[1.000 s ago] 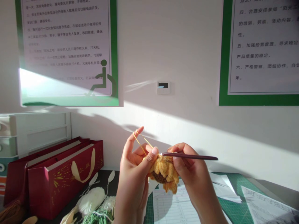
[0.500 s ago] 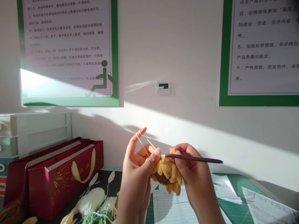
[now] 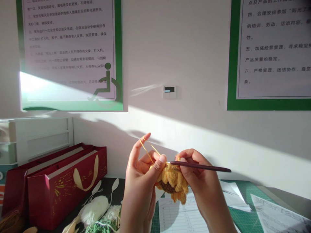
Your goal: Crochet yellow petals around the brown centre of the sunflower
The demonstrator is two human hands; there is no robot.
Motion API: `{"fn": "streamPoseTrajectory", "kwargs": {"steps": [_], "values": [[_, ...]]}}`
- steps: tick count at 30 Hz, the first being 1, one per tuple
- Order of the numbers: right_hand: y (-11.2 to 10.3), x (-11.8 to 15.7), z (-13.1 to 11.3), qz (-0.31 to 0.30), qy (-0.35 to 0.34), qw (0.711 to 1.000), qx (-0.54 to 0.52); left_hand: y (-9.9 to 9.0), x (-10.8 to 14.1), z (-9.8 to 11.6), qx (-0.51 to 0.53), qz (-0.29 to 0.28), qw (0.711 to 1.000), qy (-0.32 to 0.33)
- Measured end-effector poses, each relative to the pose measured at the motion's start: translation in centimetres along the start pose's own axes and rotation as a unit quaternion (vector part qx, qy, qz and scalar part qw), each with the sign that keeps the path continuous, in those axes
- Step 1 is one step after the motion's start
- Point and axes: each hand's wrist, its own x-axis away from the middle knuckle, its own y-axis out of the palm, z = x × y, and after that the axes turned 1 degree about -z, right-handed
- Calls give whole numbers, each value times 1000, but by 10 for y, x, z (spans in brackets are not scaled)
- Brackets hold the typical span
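Observation:
My left hand (image 3: 143,174) pinches the upper left edge of a yellow crocheted flower (image 3: 176,179) with a brown centre. Yellow yarn (image 3: 146,150) loops over its raised index finger and runs down to the flower. Between the thumb and fingers of my right hand (image 3: 200,170) is a crochet hook (image 3: 206,166) with a dark maroon handle, lying nearly level. Its metal tip meets the flower's top edge beside my left thumb; the tip's very end is hidden in the stitches. Both hands are closed, held up above the table.
Dark red gift bags (image 3: 65,184) stand at the left before a drawer unit (image 3: 46,136). White yarn (image 3: 94,210) and green yarn (image 3: 104,225) lie near them. Printed sheets (image 3: 182,213) rest on a green cutting mat (image 3: 245,220). A wall rises behind, with posters and a small panel (image 3: 169,92).
The hands, flower and hook have shifted very slightly left in view, along with the background. The grip and the yarn over the left index finger look the same.

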Motion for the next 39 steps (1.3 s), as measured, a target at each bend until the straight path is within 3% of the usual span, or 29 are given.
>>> {"fn": "streamPoseTrajectory", "kwargs": {"steps": [10, 39], "values": [[5, 4, -1, 44, -24, 999, 14, 2, 1, 0, -4, -4, 1000, -6], [5, 3, -1, 22, -15, 1000, 2, 4, 3, 3, -6, 8, 1000, -9]]}}
